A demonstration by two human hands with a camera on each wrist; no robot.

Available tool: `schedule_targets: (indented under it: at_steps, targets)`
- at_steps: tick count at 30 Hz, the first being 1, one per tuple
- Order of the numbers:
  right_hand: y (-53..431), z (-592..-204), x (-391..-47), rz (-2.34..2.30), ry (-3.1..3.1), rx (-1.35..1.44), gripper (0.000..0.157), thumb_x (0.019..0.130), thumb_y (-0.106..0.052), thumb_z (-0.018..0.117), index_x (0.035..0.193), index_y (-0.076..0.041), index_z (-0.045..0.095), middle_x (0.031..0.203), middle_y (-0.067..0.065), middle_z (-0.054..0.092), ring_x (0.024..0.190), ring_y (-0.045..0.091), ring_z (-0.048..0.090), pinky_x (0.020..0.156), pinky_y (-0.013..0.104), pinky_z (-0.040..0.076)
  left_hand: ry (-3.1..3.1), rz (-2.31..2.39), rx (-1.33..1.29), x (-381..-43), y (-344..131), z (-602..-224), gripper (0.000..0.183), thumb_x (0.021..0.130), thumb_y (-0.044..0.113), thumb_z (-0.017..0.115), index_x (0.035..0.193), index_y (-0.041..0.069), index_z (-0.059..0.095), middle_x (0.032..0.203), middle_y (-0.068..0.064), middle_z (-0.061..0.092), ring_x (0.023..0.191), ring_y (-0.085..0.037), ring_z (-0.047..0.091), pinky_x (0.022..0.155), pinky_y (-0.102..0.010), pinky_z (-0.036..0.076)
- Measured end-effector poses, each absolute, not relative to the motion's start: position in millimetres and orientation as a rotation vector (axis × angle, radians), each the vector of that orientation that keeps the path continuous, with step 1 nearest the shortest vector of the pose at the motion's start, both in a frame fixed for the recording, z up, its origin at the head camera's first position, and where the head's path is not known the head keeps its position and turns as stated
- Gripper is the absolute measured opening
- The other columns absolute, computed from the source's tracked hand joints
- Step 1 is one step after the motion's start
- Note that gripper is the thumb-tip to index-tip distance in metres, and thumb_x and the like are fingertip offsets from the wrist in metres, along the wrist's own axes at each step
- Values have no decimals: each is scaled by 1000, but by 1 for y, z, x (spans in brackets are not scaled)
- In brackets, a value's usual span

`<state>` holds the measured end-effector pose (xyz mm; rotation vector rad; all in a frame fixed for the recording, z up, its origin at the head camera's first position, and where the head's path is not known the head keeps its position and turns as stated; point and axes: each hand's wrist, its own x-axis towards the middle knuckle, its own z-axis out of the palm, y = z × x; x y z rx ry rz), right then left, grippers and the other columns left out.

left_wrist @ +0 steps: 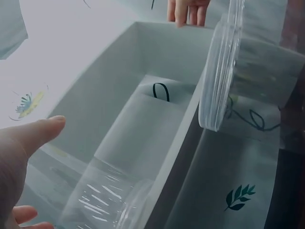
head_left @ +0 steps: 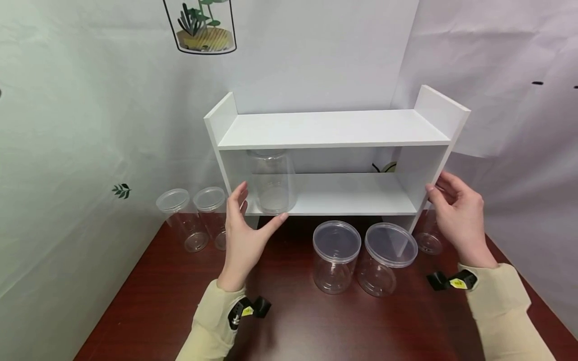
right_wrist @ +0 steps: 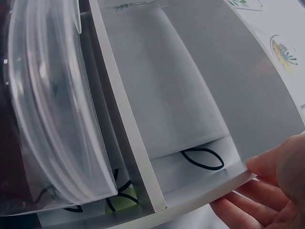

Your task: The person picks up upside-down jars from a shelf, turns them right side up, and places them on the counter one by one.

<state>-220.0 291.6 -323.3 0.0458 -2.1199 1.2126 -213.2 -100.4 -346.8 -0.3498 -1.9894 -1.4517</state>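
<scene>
A clear lidded plastic jar (head_left: 270, 183) stands upright at the left end of the middle board of a white two-tier shelf (head_left: 334, 128). In front of it my left hand (head_left: 246, 238) is spread wide, thumb and fingers apart. The left wrist view shows the thumb (left_wrist: 45, 131) extended near the same jar (left_wrist: 102, 198), not wrapped round it. My right hand (head_left: 460, 215) grips the shelf's right side panel. Its thumb is at the front edge and the fingers (right_wrist: 252, 205) lie along the outer side.
Two wide clear jars (head_left: 334, 265) (head_left: 379, 271) stand on the dark red table (head_left: 289, 326) before the shelf. Two slim jars (head_left: 180, 215) (head_left: 212, 210) are at its left, and another jar (head_left: 429, 238) is behind my right hand. Pale cloth (head_left: 90, 125) hangs around.
</scene>
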Motion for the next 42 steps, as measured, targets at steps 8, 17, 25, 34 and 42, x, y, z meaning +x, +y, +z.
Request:
schedule_targets:
  at_steps: [8,17,25,34,42]
  targets:
    - [292,-324,-221,1222,-2121,42,42,100,-14,65,139,1,60,126,27,65,92,-9,64,76,7,50,-2070,-1443,-307,-231,-96,-349,105,79,29,91,158,5,26,157,-16,33,144,-28,33,117,-38,31]
    - [291,-324,-220,1211,-2121,37,42,100,-16,65,139,1,61,125,25,66,89,-10,63,75,7,50,-2124,-1388,-249,-247,-92,-354,108,76,31,93,157,4,25,156,-13,36,140,-27,37,114,-40,34]
    - [291,-325,-219,1201,-2120,40,43,100,-17,65,139,0,61,126,24,66,89,-11,62,76,7,50,-2191,-1320,-177,-255,-89,-356,110,76,32,92,156,1,24,156,-20,37,141,-33,39,113,-47,34]
    - [290,-324,-218,1188,-2116,44,42,101,-16,65,139,1,60,126,23,66,90,-12,61,76,7,50,-2186,-1280,-193,-256,-89,-358,103,77,23,92,154,-2,28,152,-23,43,139,-36,41,113,-49,35]
    - [290,-324,-219,1189,-2121,40,43,100,-15,65,140,1,60,127,24,65,90,-13,60,76,6,50,-2173,-1338,-216,-251,-91,-357,103,77,22,91,154,0,28,152,-21,42,140,-31,40,114,-44,35]
